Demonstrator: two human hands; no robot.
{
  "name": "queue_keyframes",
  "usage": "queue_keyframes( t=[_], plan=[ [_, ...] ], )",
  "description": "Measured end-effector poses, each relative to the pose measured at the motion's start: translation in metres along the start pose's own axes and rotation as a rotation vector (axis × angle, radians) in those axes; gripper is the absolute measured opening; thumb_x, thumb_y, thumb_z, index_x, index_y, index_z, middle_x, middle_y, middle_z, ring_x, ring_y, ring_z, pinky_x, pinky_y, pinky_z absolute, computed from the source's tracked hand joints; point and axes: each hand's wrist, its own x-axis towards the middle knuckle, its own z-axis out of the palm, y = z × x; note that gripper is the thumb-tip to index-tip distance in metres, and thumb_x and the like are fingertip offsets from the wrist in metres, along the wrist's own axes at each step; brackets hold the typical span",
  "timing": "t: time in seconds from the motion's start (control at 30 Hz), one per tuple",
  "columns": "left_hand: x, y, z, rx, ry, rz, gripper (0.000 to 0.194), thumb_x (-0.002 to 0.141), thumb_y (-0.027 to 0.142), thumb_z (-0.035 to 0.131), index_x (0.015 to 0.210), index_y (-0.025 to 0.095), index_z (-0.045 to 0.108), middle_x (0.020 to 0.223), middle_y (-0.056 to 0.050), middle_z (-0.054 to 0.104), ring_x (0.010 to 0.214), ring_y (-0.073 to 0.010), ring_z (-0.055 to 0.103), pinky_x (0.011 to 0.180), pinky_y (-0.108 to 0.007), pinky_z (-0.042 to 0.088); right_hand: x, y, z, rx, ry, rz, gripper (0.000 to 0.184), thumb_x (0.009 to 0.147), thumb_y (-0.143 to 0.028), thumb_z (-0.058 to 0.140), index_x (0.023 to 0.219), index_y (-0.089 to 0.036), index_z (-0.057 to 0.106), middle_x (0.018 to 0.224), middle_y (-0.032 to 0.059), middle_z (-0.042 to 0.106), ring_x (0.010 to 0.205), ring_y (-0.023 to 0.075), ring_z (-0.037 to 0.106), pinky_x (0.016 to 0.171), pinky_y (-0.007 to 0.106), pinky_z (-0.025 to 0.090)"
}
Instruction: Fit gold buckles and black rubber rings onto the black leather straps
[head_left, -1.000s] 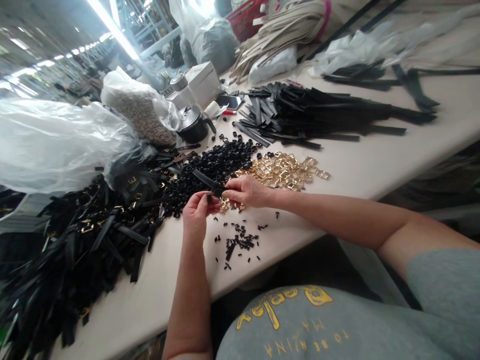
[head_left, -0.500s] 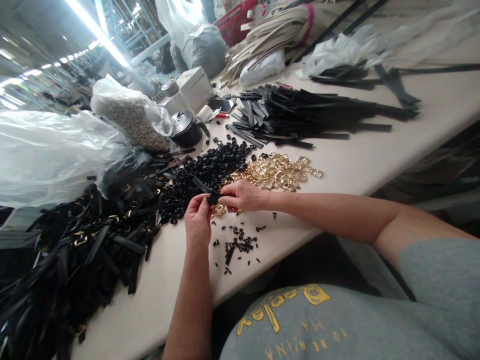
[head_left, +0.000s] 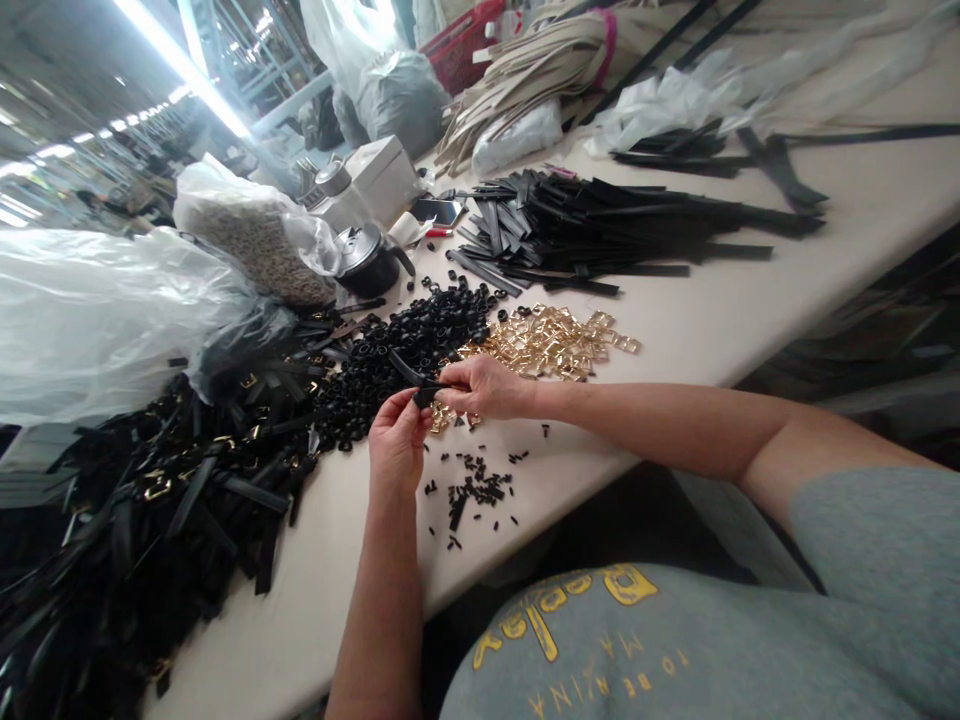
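A thin black strap (head_left: 405, 368) was held up in front of the pile of black rings (head_left: 367, 360), and its free end was pointed over them. Part of the strap was pinched by the thumb and fingers of the right hand (head_left: 491, 388). A small dark piece (head_left: 424, 398) was pinched in the fingertips of the left hand (head_left: 396, 430). One second earlier, a small gap could be seen between the piece and the strap. Now the hands were brought close together, and the two parts seemed to be touching. Whether they had been joined could not be told, as too much was hidden by the fingers. The strap was judged to be only partly worked. Gold buckles (head_left: 562, 340) were spread beside the right hand, and small black bits (head_left: 480, 485) were scattered nearer the edge of the table (head_left: 675, 330).
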Motion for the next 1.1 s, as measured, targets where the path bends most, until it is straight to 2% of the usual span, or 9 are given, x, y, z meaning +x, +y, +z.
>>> queue_keyframes(
  t=[0.13,0.37,0.5,0.6,0.77,0.83,1.0,1.1],
  plan=[
    [0.001,0.001,0.000,-0.025,-0.016,-0.029,0.041,0.046,0.027,0.093,0.077,0.015,0.068,0.068,0.001,0.067,0.053,-0.0056,0.061,0.053,-0.013,0.050,0.000,0.000,-0.001,-0.007,0.011,-0.014,0.026,0.086,-0.024,0.057,0.062,-0.014,0.052,0.055,-0.0056,0.047,0.054,0.0042,0.036,0.057,0.022,0.023],
    [0.000,0.001,0.001,0.031,-0.013,0.046,0.039,0.046,0.028,0.091,0.072,0.015,0.065,0.062,0.003,0.064,0.047,-0.0048,0.057,0.046,-0.013,0.046,-0.002,0.001,-0.001,-0.117,-0.078,-0.094,0.023,0.087,-0.025,0.056,0.068,-0.013,0.058,0.057,-0.0052,0.047,0.056,0.0052,0.034,0.058,0.022,0.021],
    [-0.001,0.001,-0.001,0.076,-0.026,0.079,0.037,0.047,0.029,0.091,0.073,0.015,0.068,0.063,0.001,0.066,0.048,-0.0060,0.058,0.050,-0.015,0.049,0.000,0.001,-0.003,-0.193,-0.120,-0.078,0.024,0.087,-0.025,0.057,0.065,-0.014,0.055,0.056,-0.0049,0.046,0.056,0.0054,0.033,0.057,0.023,0.021],
    [-0.002,0.001,-0.005,0.126,-0.043,0.110,0.035,0.055,0.034,0.088,0.080,0.015,0.072,0.071,-0.003,0.070,0.057,-0.0096,0.064,0.057,-0.019,0.053,0.001,0.002,-0.006,-0.234,-0.096,-0.042,0.024,0.087,-0.025,0.057,0.066,-0.014,0.056,0.058,-0.0042,0.047,0.057,0.0060,0.034,0.057,0.023,0.021],
    [-0.001,-0.004,-0.011,0.261,-0.081,0.193,0.032,0.061,0.031,0.086,0.086,0.016,0.075,0.079,-0.004,0.073,0.064,-0.0105,0.066,0.065,-0.021,0.054,0.002,0.004,-0.007,-0.253,-0.114,-0.105,0.022,0.088,-0.026,0.056,0.070,-0.014,0.060,0.062,-0.0021,0.054,0.059,0.0066,0.040,0.058,0.022,0.025],
    [0.000,-0.006,-0.012,0.305,-0.085,0.220,0.031,0.062,0.032,0.086,0.086,0.016,0.075,0.080,-0.004,0.073,0.064,-0.0109,0.066,0.065,-0.022,0.054,0.002,0.007,-0.005,-0.188,-0.138,-0.098,0.020,0.088,-0.023,0.056,0.071,-0.013,0.060,0.063,-0.0019,0.057,0.058,0.0059,0.045,0.057,0.020,0.029],
    [-0.001,-0.009,-0.012,0.408,-0.094,0.297,0.029,0.064,0.033,0.084,0.087,0.018,0.076,0.084,-0.004,0.072,0.071,-0.0125,0.065,0.070,-0.025,0.054,0.004,0.012,0.005,0.182,-0.282,0.048,0.013,0.089,-0.011,0.047,0.085,-0.013,0.060,0.071,-0.0012,0.066,0.056,0.0055,0.060,0.053,0.016,0.042],
    [-0.001,-0.010,-0.012,0.479,-0.116,0.357,0.024,0.067,0.032,0.082,0.086,0.019,0.076,0.085,-0.003,0.070,0.073,-0.0123,0.064,0.070,-0.024,0.053,0.003,0.012,0.006,0.226,-0.309,0.029,0.017,0.082,-0.002,0.048,0.087,-0.012,0.060,0.074,-0.0004,0.068,0.063,0.0061,0.064,0.056,0.015,0.046]
  ],
)
